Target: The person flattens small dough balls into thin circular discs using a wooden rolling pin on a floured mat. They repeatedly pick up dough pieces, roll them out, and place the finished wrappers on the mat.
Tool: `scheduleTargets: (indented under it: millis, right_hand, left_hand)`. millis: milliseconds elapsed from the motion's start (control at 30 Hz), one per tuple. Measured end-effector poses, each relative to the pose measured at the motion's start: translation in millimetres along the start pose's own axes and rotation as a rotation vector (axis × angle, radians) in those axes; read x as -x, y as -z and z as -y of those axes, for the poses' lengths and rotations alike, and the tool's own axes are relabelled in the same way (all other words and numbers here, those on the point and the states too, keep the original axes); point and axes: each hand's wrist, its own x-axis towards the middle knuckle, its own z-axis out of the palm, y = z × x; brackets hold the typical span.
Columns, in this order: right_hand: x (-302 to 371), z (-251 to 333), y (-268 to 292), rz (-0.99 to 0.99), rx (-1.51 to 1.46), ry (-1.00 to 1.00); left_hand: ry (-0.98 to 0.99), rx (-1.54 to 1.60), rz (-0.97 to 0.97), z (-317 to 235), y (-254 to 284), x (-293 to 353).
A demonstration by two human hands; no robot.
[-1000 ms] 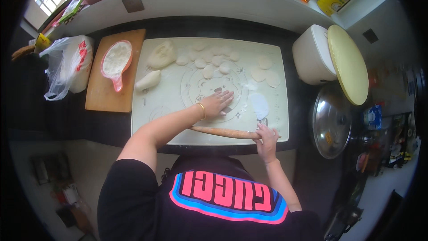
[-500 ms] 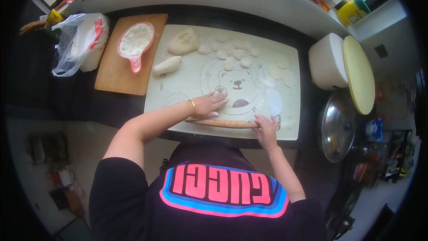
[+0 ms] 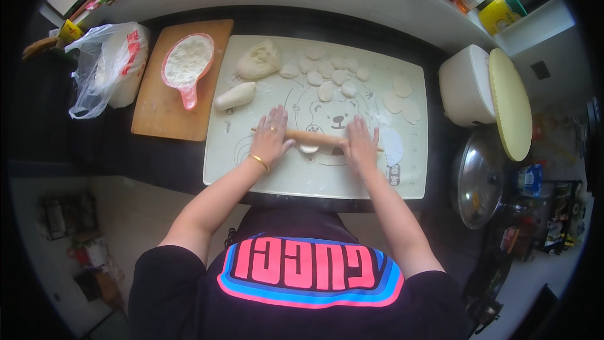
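Now two hands (image 3: 269, 141) (image 3: 361, 148) on one rolling pin (image 3: 318, 138), dough piece (image 3: 309, 149) beneath.

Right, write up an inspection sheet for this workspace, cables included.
Surface: pale bear-print mat on dark counter.
Job's things: rolling pin over a small dough piece; flattened dough rounds and two dough lumps beyond.
Clutter: pink flour scoop on wooden board, plastic bag beside it.
Hands: left hand and right hand laid on the rolling pin, fingers extended.
Cables: nothing seen.
Surroundings: cream container, yellow lid, domed see-through lid at right.
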Motion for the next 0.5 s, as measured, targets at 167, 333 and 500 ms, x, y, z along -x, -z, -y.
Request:
scheduleTargets:
  millis: [167,333,500]
  right_hand:
    - [13.5,4.4,2.5,0.135,0.034,0.011]
    - [29.2,18.8,4.5,0.101,0.076,0.037]
    - [-19.4,1.0,-17.6,-0.004,0.063,0.006]
  left_hand:
    - [-0.022,0.009,0.168,-6.0,11.0,33.3]
    - [-0.004,0.051,0.188,-10.1,15.6,39.1]
    - [0.140,0.039,0.141,-4.8,13.2,13.3]
